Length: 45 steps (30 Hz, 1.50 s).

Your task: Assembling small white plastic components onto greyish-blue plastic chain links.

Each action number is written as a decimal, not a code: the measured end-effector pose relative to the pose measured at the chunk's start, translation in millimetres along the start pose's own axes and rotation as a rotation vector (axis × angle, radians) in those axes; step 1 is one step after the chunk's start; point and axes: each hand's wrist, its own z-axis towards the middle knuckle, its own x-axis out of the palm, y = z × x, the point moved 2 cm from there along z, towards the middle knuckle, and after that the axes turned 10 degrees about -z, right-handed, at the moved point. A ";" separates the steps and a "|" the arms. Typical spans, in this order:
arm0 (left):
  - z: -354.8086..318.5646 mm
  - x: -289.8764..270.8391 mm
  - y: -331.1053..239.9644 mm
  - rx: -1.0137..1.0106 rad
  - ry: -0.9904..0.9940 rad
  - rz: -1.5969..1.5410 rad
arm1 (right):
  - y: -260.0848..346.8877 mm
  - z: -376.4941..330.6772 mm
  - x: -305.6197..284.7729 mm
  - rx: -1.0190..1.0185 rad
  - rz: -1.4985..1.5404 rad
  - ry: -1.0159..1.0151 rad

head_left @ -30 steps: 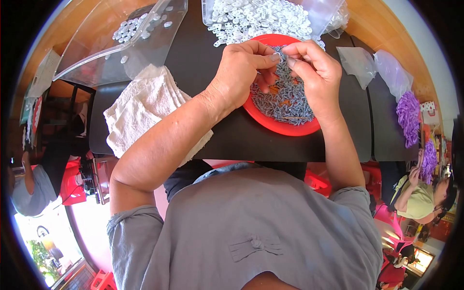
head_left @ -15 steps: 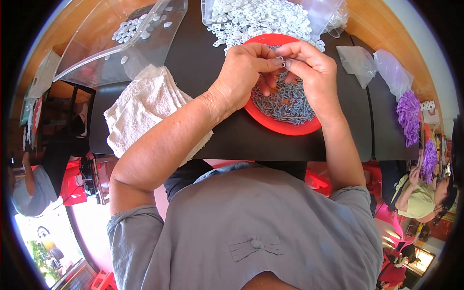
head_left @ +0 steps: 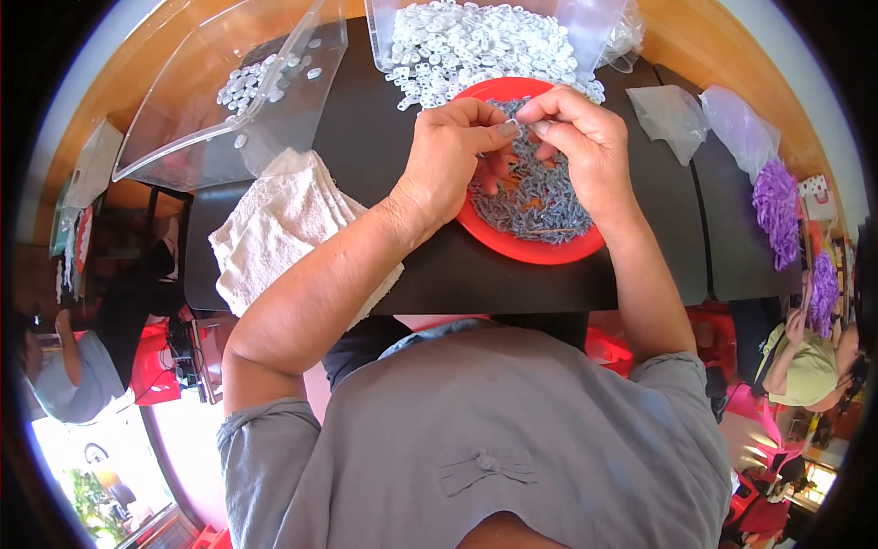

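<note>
Both hands are raised over a red plate (head_left: 517, 251) filled with small grey-blue slender pieces (head_left: 540, 220). My left hand (head_left: 444, 151) pinches a tiny whitish piece (head_left: 519, 126) between thumb and forefinger. Close against it, my right hand (head_left: 588, 142) has thumb and forefinger pressed together; whatever they grip is too small to make out. Behind the plate, many small white oval pieces (head_left: 480, 41) with holes spill from a clear plastic bin (head_left: 593, 32) onto the table.
A clear container (head_left: 169, 146) at far left holds some white pieces (head_left: 251, 82). A cream cloth (head_left: 274, 238) lies beneath my left forearm. Plastic bags (head_left: 672, 119) and purple bundles (head_left: 777, 215) lie at right. People (head_left: 809, 366) sit on both sides of the dark table (head_left: 654, 247).
The whole view has shifted slightly. Both hands stay pinched together over the plate, and the small ring-like piece between their fingertips now shows at a different angle.
</note>
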 end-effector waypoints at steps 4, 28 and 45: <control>-0.6 -0.1 -0.1 0.028 -0.021 0.052 | 4.4 -0.9 0.0 -0.028 -0.006 -0.008; -3.9 2.4 4.1 0.084 -0.060 0.034 | 5.6 -5.8 13.1 -0.261 -0.098 -0.064; 0.2 -3.9 -1.0 0.054 -0.072 -0.025 | -0.8 -0.6 11.1 -0.173 -0.088 -0.084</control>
